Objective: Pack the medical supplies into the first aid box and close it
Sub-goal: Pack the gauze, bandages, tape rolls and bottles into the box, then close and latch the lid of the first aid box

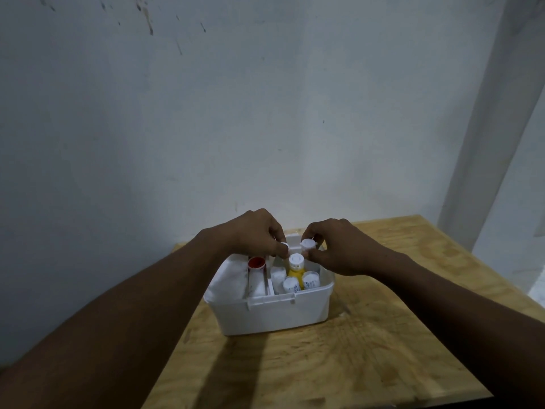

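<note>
One white plastic first aid box (274, 314), rectangular and lidless, on a pale plywood bench (368, 335). Inside: one yellow bottle (295, 268), two small white-capped vials (300, 283), one red-capped tube (256, 274). Left hand (259, 231) and right hand (339, 246) over the far rim, each pinched on a white cap (307, 244).

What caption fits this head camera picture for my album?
Both hands, left and right, set capped bottles into an open white box on a wooden table.
</note>
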### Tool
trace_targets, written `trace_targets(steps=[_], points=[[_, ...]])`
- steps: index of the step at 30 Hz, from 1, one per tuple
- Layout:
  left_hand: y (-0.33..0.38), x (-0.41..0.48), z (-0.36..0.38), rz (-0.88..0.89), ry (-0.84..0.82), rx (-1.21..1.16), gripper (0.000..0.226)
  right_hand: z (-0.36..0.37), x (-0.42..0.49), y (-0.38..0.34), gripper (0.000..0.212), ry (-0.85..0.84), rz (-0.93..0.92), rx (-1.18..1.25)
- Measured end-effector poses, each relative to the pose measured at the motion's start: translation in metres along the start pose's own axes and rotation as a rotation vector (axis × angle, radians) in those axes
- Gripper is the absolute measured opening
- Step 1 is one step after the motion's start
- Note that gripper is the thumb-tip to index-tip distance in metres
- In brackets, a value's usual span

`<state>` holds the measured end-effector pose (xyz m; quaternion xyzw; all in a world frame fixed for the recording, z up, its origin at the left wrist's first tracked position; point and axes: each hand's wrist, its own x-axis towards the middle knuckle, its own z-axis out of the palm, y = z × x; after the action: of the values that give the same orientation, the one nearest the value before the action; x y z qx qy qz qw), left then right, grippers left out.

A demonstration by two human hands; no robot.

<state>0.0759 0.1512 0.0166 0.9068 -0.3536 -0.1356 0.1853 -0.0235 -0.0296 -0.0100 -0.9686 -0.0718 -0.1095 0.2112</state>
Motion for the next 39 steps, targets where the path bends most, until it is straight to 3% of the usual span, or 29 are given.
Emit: trace_targets(steps=[15, 18, 20, 22, 24, 26, 29, 32, 35, 39], points=[[-0.001, -0.002, 0.003, -0.010, 0.029, -0.011, 0.022, 0.005, -0.004, 0.000, 0.026, 0.023, 0.018, 0.080], [-0.003, -0.007, 0.000, -0.016, 0.154, -0.101, 0.022, 0.005, -0.004, 0.004, 0.032, 0.174, 0.123, 0.307], [-0.010, -0.011, -0.004, -0.028, 0.281, -0.125, 0.029, 0.004, 0.000, 0.007, 0.031, 0.343, 0.282, 0.547], [-0.024, -0.014, -0.007, -0.134, 0.434, -0.133, 0.039, 0.008, 0.009, 0.013, 0.034, 0.390, 0.474, 0.732], [-0.048, -0.015, -0.004, -0.326, 0.552, -0.209, 0.046, 0.018, 0.018, 0.021, 0.032, 0.320, 0.670, 0.871], [-0.072, -0.018, 0.000, -0.556, 0.560, -0.379, 0.055, 0.030, 0.024, 0.026, 0.035, 0.223, 0.804, 0.993], [-0.097, -0.027, 0.009, -0.757, 0.372, -0.874, 0.053, 0.044, 0.034, 0.028, 0.034, 0.122, 0.856, 1.053], [-0.110, -0.027, 0.020, -0.752, 0.252, -1.017, 0.034, 0.046, 0.047, 0.028, 0.019, 0.090, 0.821, 1.104], [-0.115, -0.018, 0.019, -0.688, 0.312, -1.065, 0.024, 0.043, 0.057, 0.030, 0.018, 0.142, 0.835, 1.136], [-0.113, -0.006, 0.009, -0.619, 0.384, -1.145, 0.030, 0.031, 0.065, 0.030, 0.018, 0.200, 0.778, 1.145]])
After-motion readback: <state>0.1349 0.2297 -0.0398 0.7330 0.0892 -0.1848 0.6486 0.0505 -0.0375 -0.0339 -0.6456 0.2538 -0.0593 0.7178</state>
